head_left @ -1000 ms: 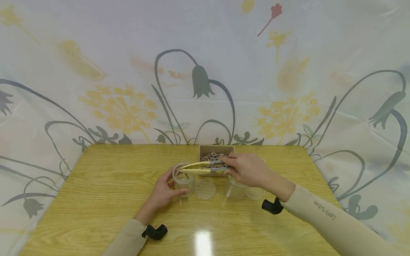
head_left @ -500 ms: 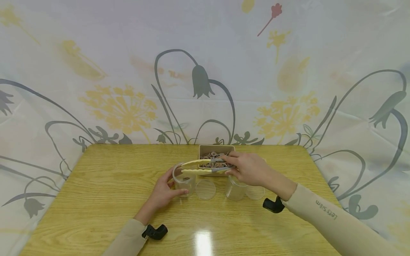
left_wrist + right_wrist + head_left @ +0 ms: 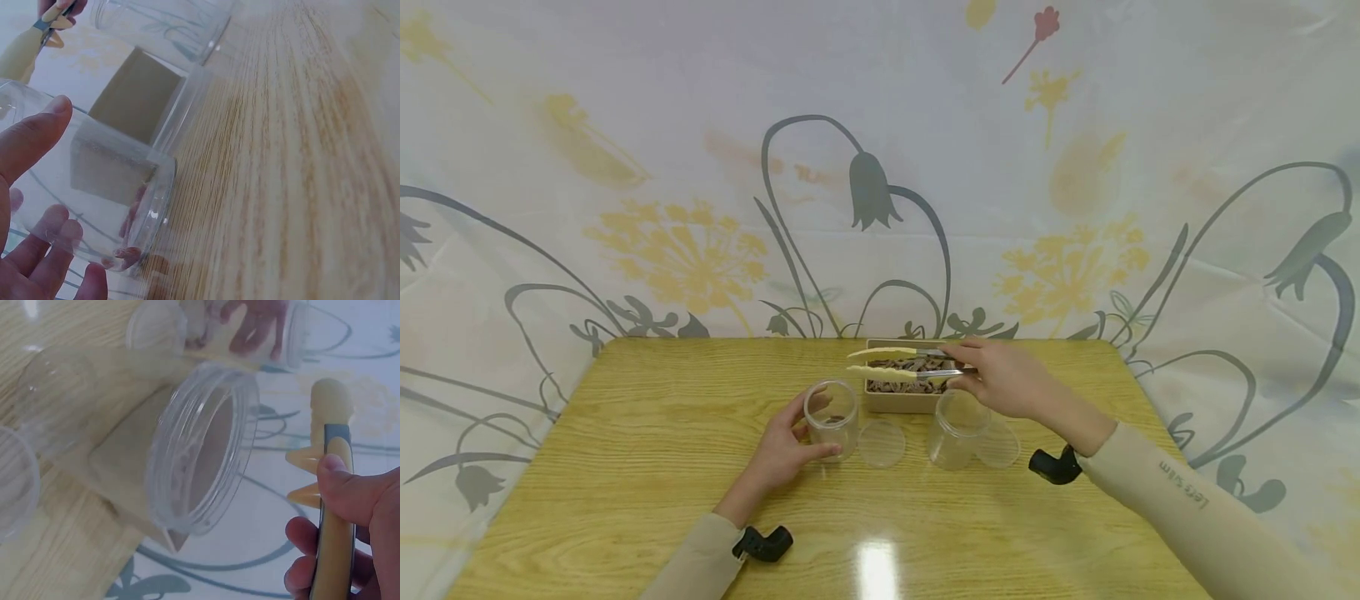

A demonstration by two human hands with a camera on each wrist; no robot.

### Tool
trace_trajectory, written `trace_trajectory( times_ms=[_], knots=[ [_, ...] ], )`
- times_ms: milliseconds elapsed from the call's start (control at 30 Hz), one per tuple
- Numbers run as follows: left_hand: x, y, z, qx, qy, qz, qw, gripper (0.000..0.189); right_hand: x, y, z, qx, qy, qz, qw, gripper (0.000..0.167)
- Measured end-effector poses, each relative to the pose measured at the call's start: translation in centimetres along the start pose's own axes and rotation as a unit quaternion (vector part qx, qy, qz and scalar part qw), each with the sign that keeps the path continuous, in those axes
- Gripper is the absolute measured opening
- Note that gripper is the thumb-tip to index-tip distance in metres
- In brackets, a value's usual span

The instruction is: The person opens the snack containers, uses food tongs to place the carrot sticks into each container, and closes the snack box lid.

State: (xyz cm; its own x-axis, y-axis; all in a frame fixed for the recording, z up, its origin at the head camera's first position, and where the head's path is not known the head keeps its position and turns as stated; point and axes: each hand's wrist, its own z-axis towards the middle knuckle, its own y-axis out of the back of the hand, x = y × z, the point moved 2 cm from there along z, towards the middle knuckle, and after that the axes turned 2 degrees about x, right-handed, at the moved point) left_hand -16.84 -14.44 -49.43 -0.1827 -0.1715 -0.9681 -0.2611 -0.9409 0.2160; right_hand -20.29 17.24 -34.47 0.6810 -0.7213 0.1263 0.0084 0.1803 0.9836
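Observation:
My left hand [image 3: 784,450] holds a clear round jar [image 3: 838,435] standing open-topped on the table, thumb on its near side and fingers round its left. A few small brownish pieces [image 3: 128,255] lie in the bottom of that jar, as the left wrist view shows. In my right hand [image 3: 1011,382] are tongs with cream-yellow scalloped tips [image 3: 883,372], gripped between thumb and fingers. The tips point left, spread apart with nothing between them, over a beige rectangular box [image 3: 898,404] of small brown, partly ring-shaped pieces [image 3: 895,387].
A second clear jar [image 3: 951,443], also open-topped, stands in front of the box at right, below my right hand. One clear round lid [image 3: 882,444] lies between the jars, another lid [image 3: 1003,447] right of the second jar. A patterned cloth [image 3: 700,167] hangs behind the wooden table [image 3: 685,417].
The tong tips, earlier at the left jar's mouth, have spread and moved back, up and right over the box. Pieces now show in that jar's bottom. The left hand stays put.

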Motion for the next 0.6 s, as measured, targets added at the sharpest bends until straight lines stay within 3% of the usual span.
trace_trajectory(
  times_ms=[600],
  knots=[
    [0.1, 0.0, 0.0, 0.000, 0.011, -0.017, 0.9998, 0.090, -5.4, -0.9, -1.0, 0.063, -0.100, 0.022, 0.9928, 0.073]
  ],
)
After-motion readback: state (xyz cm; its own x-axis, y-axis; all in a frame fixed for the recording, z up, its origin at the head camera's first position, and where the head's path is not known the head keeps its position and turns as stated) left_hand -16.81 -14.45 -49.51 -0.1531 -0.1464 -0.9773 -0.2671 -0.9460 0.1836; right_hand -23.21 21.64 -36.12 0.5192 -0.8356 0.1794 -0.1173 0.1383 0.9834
